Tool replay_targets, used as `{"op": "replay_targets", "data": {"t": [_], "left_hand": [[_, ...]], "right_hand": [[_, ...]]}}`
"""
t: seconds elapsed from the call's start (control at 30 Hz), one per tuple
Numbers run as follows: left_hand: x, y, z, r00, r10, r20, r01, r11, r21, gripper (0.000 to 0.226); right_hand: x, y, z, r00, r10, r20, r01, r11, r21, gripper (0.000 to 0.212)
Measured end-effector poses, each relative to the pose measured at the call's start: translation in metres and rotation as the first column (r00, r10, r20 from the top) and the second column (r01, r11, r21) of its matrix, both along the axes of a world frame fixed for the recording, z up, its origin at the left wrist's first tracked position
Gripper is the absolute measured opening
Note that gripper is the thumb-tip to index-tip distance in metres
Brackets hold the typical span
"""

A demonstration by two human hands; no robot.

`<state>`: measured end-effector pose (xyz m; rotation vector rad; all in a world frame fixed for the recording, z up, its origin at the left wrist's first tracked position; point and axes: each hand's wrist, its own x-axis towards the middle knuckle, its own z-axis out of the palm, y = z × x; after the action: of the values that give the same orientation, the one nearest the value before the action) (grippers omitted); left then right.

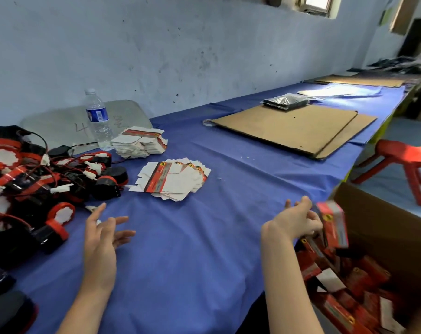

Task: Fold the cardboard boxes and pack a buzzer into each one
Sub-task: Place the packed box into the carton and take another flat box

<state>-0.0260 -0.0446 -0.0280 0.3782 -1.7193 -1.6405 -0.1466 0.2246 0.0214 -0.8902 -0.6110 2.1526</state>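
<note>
My left hand (103,233) hovers over the blue tablecloth (192,249) with fingers spread, holding nothing, just right of a heap of black and red buzzers (35,189) with red wires. A fanned stack of flat white and red box blanks (175,179) lies ahead of it, and a second stack (139,144) sits behind. My right hand (296,221) is at the table's right edge, fingers loosely curled. A folded red box (332,225), blurred, is just past its fingertips above the big brown carton (385,220). Several folded red boxes (349,285) lie inside the carton.
A water bottle (98,119) stands behind the buzzers on a grey tray (67,124). Flat cardboard sheets (289,128) with a black packet (285,102) and a tape roll (208,122) lie farther along the table. A red plastic stool (404,160) stands beside the table on the right.
</note>
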Motion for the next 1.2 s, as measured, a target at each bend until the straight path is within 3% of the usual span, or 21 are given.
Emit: {"op": "replay_targets", "data": {"t": [0.17, 0.23, 0.3, 0.37, 0.43, 0.5, 0.63, 0.7, 0.83, 1.0, 1.03, 1.1, 1.13, 1.2], "left_hand": [[0.001, 0.000, 0.001, 1.000, 0.001, 0.026, -0.002, 1.000, 0.005, 0.031], [0.001, 0.001, 0.002, 0.999, -0.003, 0.034, 0.003, 1.000, -0.001, 0.031], [0.002, 0.002, 0.002, 0.999, -0.008, 0.043, 0.009, 1.000, -0.009, 0.032], [0.002, 0.003, 0.004, 0.999, -0.013, 0.049, 0.014, 1.000, -0.016, 0.032], [0.003, 0.006, 0.005, 0.998, -0.024, 0.059, 0.025, 0.999, -0.021, 0.033], [0.003, 0.008, 0.007, 0.997, -0.027, 0.066, 0.028, 0.999, -0.025, 0.031], [0.002, 0.010, 0.007, 0.995, -0.046, 0.086, 0.047, 0.999, -0.007, 0.030], [0.001, 0.009, 0.005, 0.994, -0.051, 0.100, 0.052, 0.999, -0.014, 0.031], [-0.001, 0.010, 0.004, 0.994, -0.041, 0.105, 0.044, 0.999, -0.024, 0.031], [0.000, 0.010, 0.003, 0.995, -0.032, 0.091, 0.035, 0.999, -0.026, 0.029], [0.000, 0.009, 0.003, 0.995, -0.032, 0.093, 0.035, 0.999, -0.034, 0.029], [-0.001, 0.009, 0.001, 0.995, -0.026, 0.098, 0.031, 0.998, -0.047, 0.028], [-0.001, 0.009, 0.000, 0.995, -0.017, 0.096, 0.022, 0.999, -0.048, 0.028], [-0.002, 0.011, 0.001, 0.997, 0.014, 0.080, -0.010, 0.998, -0.059, 0.030]], "right_hand": [[-0.001, -0.022, -0.003, 0.989, 0.143, 0.046, -0.149, 0.968, 0.204, 0.014], [-0.002, -0.044, -0.006, 0.960, 0.268, 0.086, -0.278, 0.864, 0.419, 0.019], [-0.003, -0.070, -0.010, 0.876, 0.447, 0.181, -0.441, 0.590, 0.677, 0.026], [-0.008, -0.098, -0.017, 0.734, 0.570, 0.368, -0.535, 0.152, 0.831, 0.046], [-0.015, -0.124, -0.022, 0.646, 0.538, 0.541, -0.502, -0.235, 0.833, 0.063], [-0.022, -0.147, -0.027, 0.625, 0.475, 0.619, -0.432, -0.450, 0.782, 0.068], [-0.036, -0.168, -0.049, 0.603, 0.246, 0.758, -0.467, -0.662, 0.587, 0.069], [-0.041, -0.172, -0.054, 0.615, 0.159, 0.773, -0.512, -0.665, 0.544, 0.070], [-0.042, -0.178, -0.052, 0.739, 0.102, 0.666, -0.468, -0.634, 0.616, 0.063], [-0.038, -0.170, -0.048, 0.807, 0.207, 0.554, -0.367, -0.559, 0.744, 0.033], [-0.037, -0.167, -0.045, 0.832, 0.281, 0.479, -0.313, -0.476, 0.822, 0.024], [-0.031, -0.161, -0.034, 0.865, 0.431, 0.258, -0.212, -0.152, 0.965, 0.017], [-0.027, -0.159, -0.028, 0.861, 0.481, 0.163, -0.194, 0.015, 0.981, 0.016], [-0.019, -0.155, -0.017, 0.790, 0.607, 0.090, -0.291, 0.242, 0.925, 0.014]]}}
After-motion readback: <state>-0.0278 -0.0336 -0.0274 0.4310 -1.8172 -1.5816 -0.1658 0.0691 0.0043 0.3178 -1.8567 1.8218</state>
